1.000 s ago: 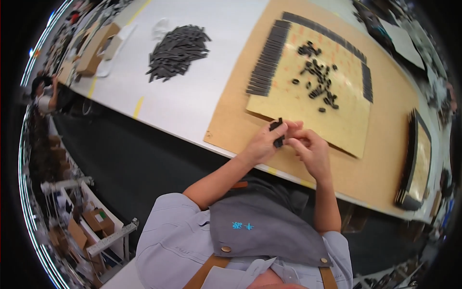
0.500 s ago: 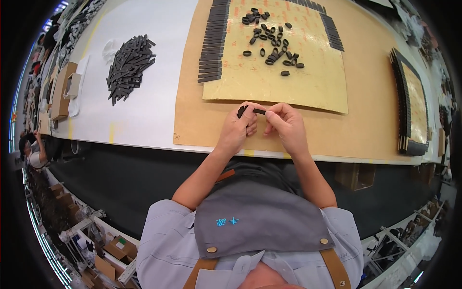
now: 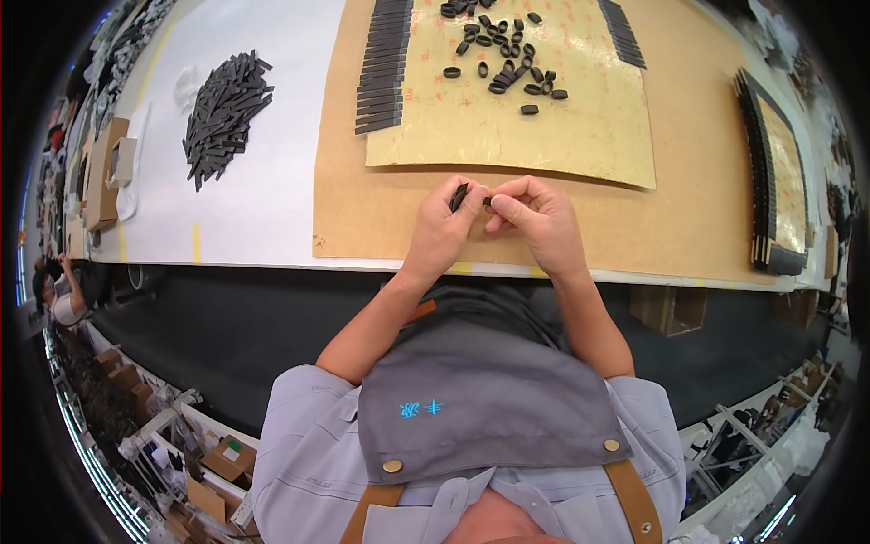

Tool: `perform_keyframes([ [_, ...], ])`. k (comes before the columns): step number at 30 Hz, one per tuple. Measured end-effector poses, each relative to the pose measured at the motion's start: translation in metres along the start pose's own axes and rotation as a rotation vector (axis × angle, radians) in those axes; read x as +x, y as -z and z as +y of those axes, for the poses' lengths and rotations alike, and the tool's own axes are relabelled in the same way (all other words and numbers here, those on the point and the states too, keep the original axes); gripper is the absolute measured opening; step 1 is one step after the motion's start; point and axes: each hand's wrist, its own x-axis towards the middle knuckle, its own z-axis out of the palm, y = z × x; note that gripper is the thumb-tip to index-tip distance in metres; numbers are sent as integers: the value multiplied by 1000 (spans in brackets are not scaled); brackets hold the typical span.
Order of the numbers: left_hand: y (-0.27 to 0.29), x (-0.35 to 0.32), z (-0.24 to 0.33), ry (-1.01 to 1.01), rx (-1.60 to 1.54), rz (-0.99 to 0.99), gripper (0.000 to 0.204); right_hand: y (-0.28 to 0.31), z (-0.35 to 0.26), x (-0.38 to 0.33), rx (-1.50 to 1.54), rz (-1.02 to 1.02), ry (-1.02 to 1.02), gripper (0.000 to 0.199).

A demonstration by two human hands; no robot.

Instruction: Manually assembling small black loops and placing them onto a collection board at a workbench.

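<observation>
Over the brown sheet at the table's near edge, my left hand is closed round a small bunch of black strips. My right hand meets it fingertip to fingertip, closed in a pinch on a short black strip. Only a bit of this strip shows between the fingers, seemingly curled over. Just beyond my hands lies a yellow board, with several small black loops scattered on it. Black strips line its left side in a row, and others line its right.
A heap of loose black strips lies on the white tabletop to the left. Cardboard boxes stand at the far left. Another board edged with black strips is at the right. A person is at the left rim.
The strip that stretched straight between my hands now shows only as a short, seemingly curled piece. My hands have drawn closer together. The whole view has shifted slightly.
</observation>
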Motion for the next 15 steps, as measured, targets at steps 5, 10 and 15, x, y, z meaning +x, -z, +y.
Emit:
perform_keyframes([
  [5, 4, 4, 4, 114, -145, -25, 18, 0, 1, 7, -75, 6, 70, 10],
  [10, 10, 1, 10, -20, 144, 33, 12, -9, 2, 7, -70, -62, 37, 11],
  [15, 7, 3, -2, -107, 170, 97, 13, 4, 6, 1, -155, 60, -15, 11],
])
